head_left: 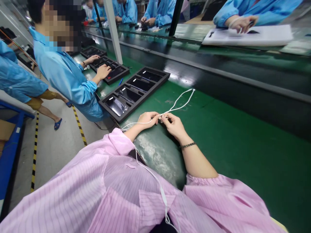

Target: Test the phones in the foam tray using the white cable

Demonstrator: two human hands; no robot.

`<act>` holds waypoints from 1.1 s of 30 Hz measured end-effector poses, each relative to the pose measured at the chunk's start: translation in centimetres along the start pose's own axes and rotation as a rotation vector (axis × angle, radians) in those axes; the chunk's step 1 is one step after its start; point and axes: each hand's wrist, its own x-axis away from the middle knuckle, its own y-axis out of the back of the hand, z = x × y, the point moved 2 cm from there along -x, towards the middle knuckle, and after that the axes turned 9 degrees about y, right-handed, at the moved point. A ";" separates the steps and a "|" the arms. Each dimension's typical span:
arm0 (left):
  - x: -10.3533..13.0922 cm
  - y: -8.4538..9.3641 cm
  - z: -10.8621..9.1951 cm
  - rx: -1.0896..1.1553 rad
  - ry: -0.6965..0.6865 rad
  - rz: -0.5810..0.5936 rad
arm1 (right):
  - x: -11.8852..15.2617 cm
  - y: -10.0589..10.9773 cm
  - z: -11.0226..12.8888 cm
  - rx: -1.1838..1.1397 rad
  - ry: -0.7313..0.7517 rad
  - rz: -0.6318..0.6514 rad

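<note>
A thin white cable forms a loop on the green table and runs back to my hands. My left hand is closed on the cable, and one strand passes over its wrist side. Close beside it, my right hand pinches a small pale part of the cable; its exact shape is hidden by the fingers. More white cable hangs down over my pink striped smock, with a thicker white piece on it.
A black tray with several dark phones stands beyond my left hand. Farther left, a person in blue reaches over other trays. A blue pen lies between the trays. Across the dark conveyor are more people and a white board.
</note>
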 end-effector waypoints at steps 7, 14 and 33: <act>-1.0 -0.3 0.4 0.007 0.047 -0.039 | 0.1 2.1 -1.6 0.022 -0.173 -0.246; 0.0 -0.3 -0.6 -0.164 -0.011 -0.110 | 0.4 2.9 -0.9 0.074 -0.237 -0.286; 3.0 1.2 -3.3 0.069 -0.365 0.013 | 1.5 4.5 8.2 0.182 -0.015 -0.179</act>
